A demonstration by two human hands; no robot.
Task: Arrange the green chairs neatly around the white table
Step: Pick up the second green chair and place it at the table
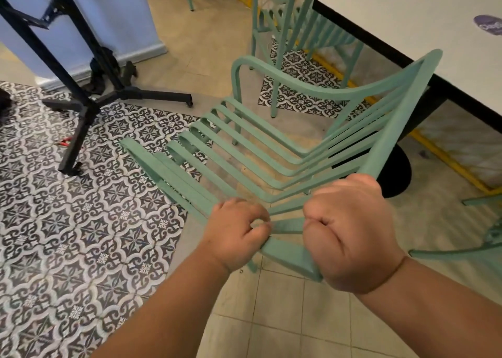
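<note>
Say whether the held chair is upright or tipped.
Upright: the green chair has its seat up; left hand and right hand grip its back. Floor contact: cannot tell.

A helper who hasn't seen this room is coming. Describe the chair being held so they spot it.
Start at the white table; off its near corner is a green slatted chair. Unlike the other chair beyond it, the left hand and right hand grip its backrest.

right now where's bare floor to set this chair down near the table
Bare: patterned tiles between the black stand and the held chair, and plain tiles behind it, nearest you. Crowded: the white table edge, with its black base, the far chair, and another chair at the right.
</note>
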